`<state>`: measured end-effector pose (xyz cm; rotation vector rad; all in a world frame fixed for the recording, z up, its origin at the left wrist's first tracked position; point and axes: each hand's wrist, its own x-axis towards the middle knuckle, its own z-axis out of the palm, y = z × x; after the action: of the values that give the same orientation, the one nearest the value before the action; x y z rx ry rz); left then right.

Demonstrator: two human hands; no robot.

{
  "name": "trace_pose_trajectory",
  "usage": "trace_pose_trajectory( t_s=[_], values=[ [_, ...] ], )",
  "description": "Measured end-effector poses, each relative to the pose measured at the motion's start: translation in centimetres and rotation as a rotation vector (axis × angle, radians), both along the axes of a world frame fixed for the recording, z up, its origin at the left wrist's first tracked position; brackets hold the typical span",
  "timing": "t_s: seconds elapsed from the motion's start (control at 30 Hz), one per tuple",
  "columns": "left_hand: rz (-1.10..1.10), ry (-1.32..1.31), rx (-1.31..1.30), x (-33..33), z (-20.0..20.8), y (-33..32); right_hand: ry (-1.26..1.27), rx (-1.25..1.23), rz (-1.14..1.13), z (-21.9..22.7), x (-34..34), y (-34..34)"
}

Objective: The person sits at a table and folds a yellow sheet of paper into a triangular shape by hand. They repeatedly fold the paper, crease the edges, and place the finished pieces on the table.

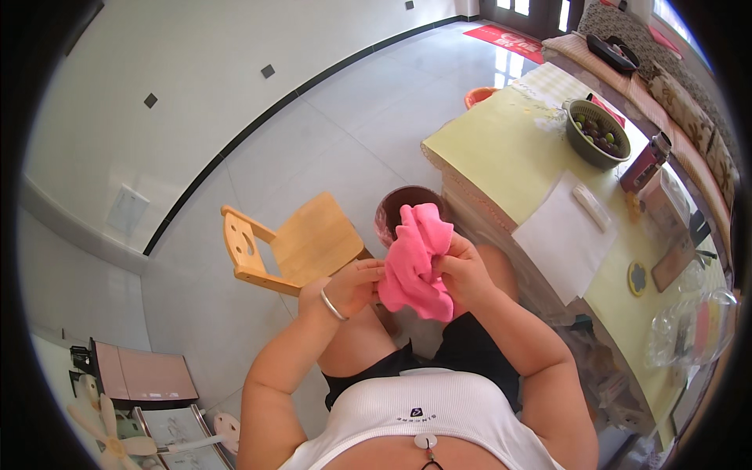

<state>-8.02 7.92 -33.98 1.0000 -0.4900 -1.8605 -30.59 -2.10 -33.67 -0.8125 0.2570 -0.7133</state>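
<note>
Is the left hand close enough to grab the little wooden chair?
Probably yes: the wooden chair stands close to the left hand and nothing visible blocks the way, though that hand is busy with the pink cloth.

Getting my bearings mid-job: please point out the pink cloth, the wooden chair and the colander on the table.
Pink cloth [413, 270], head view: middle of its bunched fabric.
Wooden chair [319, 239], head view: its flat seat.
Colander [584, 150], head view: its outer wall.
</note>
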Motion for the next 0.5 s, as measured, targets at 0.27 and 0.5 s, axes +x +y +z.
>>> trace_pose_trajectory(
  t_s=[0.27,0.5],
  values=[
    [0.427,-0.196,-0.187,2.1,3.2,0.4,0.577,-0.220,-0.244,-1.4,-2.9,-2.1],
    [0.600,-0.709,-0.325,5.1,5.3,1.2,0.284,-0.125,-0.467,-1.5,-3.0,-2.3]
  ],
)
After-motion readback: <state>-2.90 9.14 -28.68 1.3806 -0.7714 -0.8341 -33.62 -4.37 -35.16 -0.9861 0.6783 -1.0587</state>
